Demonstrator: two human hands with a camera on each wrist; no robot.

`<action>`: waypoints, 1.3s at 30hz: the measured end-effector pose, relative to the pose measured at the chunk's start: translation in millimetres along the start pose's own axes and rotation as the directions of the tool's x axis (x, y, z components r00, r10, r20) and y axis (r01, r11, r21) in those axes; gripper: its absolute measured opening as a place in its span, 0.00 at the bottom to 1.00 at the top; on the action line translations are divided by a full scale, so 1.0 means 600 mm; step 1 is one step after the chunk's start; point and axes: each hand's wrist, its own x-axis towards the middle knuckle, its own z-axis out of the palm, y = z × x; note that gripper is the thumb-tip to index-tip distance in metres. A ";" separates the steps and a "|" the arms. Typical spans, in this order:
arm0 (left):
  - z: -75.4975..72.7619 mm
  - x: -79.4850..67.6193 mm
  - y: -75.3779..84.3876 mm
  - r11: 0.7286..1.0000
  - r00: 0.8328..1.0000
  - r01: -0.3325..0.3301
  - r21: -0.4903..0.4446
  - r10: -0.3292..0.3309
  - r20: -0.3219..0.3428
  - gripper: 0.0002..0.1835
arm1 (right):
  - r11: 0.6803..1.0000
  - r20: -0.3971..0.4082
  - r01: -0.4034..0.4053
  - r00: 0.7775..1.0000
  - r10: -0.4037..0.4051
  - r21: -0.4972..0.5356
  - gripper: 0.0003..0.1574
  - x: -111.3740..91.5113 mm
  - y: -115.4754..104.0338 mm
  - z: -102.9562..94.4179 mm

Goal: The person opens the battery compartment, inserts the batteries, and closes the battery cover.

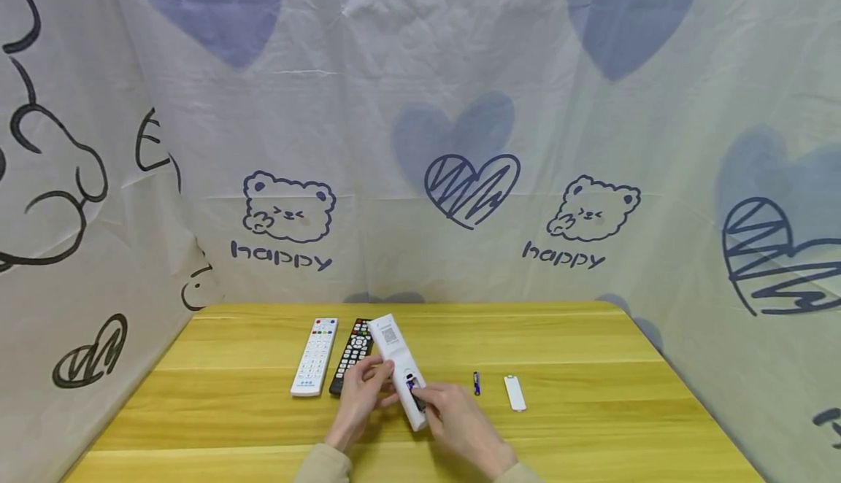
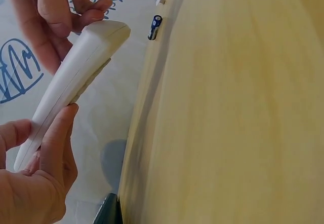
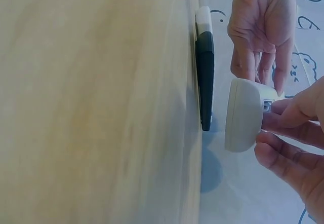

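Observation:
A white remote control (image 1: 397, 352) is tilted above the table, its back up and its battery compartment uncovered. My left hand (image 1: 360, 394) grips it by the sides near the middle, thumb on one edge. A blue battery (image 1: 411, 383) shows at the compartment, partly hidden by fingers. The bent fingers of my right hand (image 1: 460, 419) are on that battery at the compartment's lower part. In the right wrist view, the right fingertips (image 3: 276, 107) reach into the opening. The remote's button side (image 2: 91, 82) faces down in the left wrist view.
On the wooden table (image 1: 250, 424), a white remote (image 1: 315, 359) and a black remote (image 1: 355, 348) lie to the left. To the right lie another blue battery (image 1: 476, 383) and a white battery cover (image 1: 515, 393). A printed cloth (image 1: 381, 249) hangs behind the table.

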 end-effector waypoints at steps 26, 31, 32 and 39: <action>0.000 0.000 0.005 1.000 1.000 0.026 -0.015 -0.026 -0.013 0.24 | 0.917 -0.090 -0.317 0.934 0.347 0.242 0.16 0.004 0.044 -0.009; 0.001 0.000 0.007 1.000 1.000 0.027 -0.012 -0.027 -0.009 0.25 | 0.880 -0.026 -0.459 0.885 0.466 0.123 0.24 0.009 0.067 -0.016; 0.001 0.000 0.006 1.000 1.000 0.026 -0.011 -0.026 -0.008 0.25 | 0.869 -0.010 -0.484 0.873 0.487 0.101 0.26 0.010 0.071 -0.018; -0.001 0.001 0.002 1.000 1.000 0.020 -0.004 -0.020 0.003 0.25 | 0.812 0.109 -0.584 0.807 0.580 0.002 0.33 0.019 0.088 -0.028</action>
